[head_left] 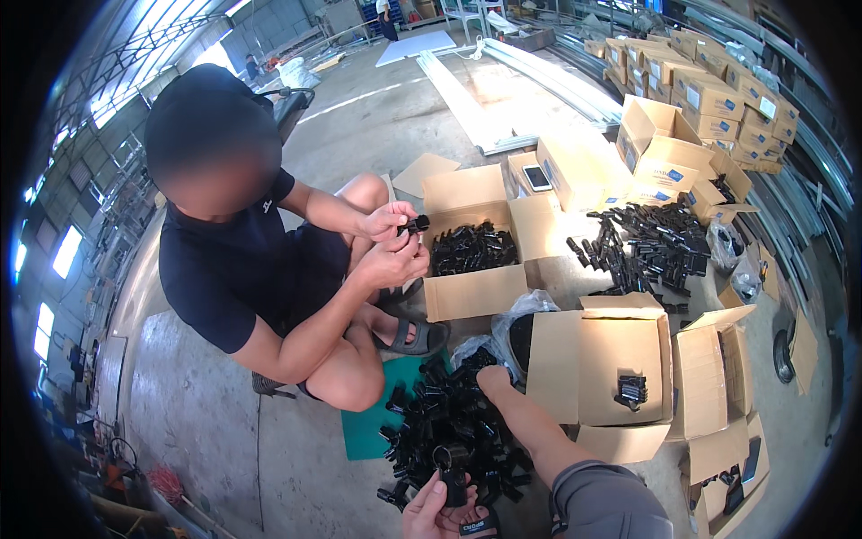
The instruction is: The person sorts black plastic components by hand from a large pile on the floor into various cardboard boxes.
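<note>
Left hand [429, 510]: at the bottom edge of the frame, fingers curled up around a black fitting [452, 467] with a ring-shaped end; I read it as grasping that piece.
Right hand [474, 523]: only a few fingertips show at the bottom edge, close under the same piece; I cannot tell whether it grips or only steadies.
Where the piece is: raised just above the near edge of the loose heap [440, 418], low centre of the frame.
Loose heap: many black fittings lying jumbled on the concrete floor [224, 431], partly over a green mat [364, 431].
My foot [496, 382]: bare, resting at the right side of that heap.
Near carton [620, 346]: open, right of centre, holding only a small cluster of fittings [632, 390].
Co-worker's hands [393, 242]: the person squatting left of centre holds a small black piece between both hands, just beside the middle carton.
Middle carton [471, 292]: open, with a good layer of black fittings inside.
Far heap [651, 247]: another spread of black pieces on the floor, right of centre.
Phone [537, 177]: lying on a carton flap behind the middle carton.
Stacked cartons [718, 90]: closed ones, upper right.
How far along, as I judge it: one carton partly filled, one barely started, two large heaps not yet boxed, so most of the work remains.
</note>
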Motion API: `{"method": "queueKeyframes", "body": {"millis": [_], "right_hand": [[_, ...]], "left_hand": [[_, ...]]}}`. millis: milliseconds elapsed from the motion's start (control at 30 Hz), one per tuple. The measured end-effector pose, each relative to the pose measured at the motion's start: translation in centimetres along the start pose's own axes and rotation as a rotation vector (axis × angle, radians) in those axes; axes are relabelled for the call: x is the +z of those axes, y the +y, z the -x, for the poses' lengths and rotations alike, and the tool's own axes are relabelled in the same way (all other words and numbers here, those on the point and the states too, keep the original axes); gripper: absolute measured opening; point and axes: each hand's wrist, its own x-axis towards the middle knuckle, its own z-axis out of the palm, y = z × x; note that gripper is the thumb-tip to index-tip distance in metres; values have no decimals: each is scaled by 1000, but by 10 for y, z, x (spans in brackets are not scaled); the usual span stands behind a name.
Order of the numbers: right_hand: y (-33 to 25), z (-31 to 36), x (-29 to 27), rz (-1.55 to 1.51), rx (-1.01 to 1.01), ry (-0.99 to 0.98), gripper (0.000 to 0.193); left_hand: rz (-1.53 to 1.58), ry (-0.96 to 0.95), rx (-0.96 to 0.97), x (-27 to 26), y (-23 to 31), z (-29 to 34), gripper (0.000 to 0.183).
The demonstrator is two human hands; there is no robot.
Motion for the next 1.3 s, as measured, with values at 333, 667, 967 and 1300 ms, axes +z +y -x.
{"method": "queueKeyframes", "body": {"millis": [333, 667, 967, 1300], "right_hand": [[27, 50, -77, -479, -241, 461, 12], [-20, 289, -285, -1512, -160, 197, 19], [-88, 383, -306, -1447, -19, 536, 16], [-89, 384, -289, -1568, -62, 636, 18]], "left_hand": [[163, 3, -36, 2, -9, 10, 34], [168, -189, 247, 8, -23, 5, 39], [173, -291, 460, 8, -39, 33, 38], [3, -316, 696, 7, -55, 34, 40]]}}
